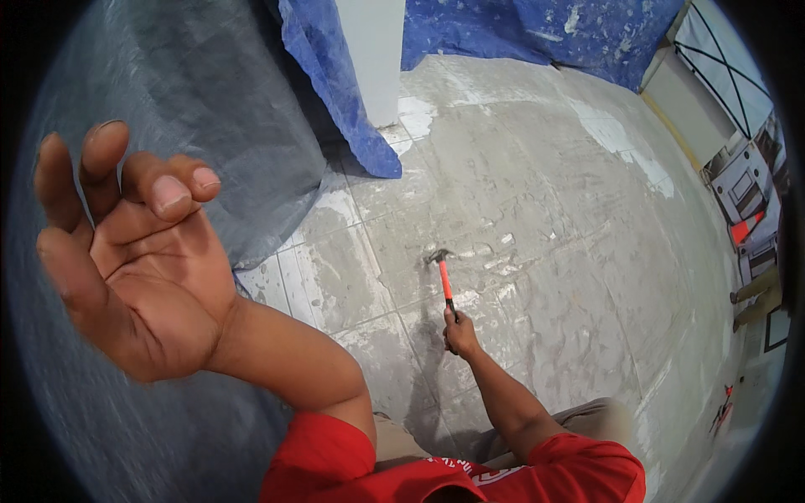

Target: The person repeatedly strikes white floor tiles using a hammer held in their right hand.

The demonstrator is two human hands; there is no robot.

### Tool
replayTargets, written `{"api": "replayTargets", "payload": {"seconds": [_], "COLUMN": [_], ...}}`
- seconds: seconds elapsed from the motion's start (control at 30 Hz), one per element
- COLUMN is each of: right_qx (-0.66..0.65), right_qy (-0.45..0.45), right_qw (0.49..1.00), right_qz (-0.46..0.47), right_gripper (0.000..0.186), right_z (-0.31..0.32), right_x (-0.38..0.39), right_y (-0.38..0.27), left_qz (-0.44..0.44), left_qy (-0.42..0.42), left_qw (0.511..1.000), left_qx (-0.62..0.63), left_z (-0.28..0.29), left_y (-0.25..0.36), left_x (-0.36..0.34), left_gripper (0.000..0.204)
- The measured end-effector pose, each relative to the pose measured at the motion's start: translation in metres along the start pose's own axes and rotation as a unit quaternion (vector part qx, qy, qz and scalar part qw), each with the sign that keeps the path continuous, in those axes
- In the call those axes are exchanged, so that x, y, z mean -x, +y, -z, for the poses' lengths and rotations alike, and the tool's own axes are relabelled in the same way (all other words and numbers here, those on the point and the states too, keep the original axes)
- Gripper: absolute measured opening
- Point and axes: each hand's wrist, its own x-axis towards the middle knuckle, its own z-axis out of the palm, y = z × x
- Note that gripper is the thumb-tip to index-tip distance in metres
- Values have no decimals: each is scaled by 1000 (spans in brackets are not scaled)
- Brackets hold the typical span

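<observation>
My right hand [459, 333] is wrapped round the black grip of a claw hammer [445, 278] with an orange-red shaft. The dark metal head is just over or against the floor [570, 268], whose grey tiles are coated with rough, patchy mortar; I cannot tell whether it touches. Up close on the left, my left hand [159, 277] is raised, palm showing and fingers partly curled and apart, with nothing in it. Behind that hand hangs a dark grey plastic sheet [210, 109].
A blue tarp [537, 38] hangs along the far side, with another blue strip [335, 92] beside a white post [373, 59]. At the far right are printed boxes [746, 189]. A red-and-black tool [723, 409] lies at the lower right. My knees show at the bottom.
</observation>
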Motion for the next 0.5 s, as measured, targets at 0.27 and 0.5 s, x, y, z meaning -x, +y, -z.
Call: {"api": "replayTargets", "payload": {"seconds": [0.27, 0.5], "right_qx": [-70, -89], "right_qy": [179, 267], "right_qw": [877, 820], "right_qz": [440, 498], "right_gripper": [24, 24], "right_z": [38, 39], "right_x": [26, -13], "right_y": [-239, -197], "left_qz": [-3, -9], "left_qy": [9, 9], "left_qw": [1000, 1000], "left_qx": [2, -3], "left_z": [-6, -4], "left_y": [2, 3], "left_x": [-3, -2], "left_gripper": [50, 50]}}
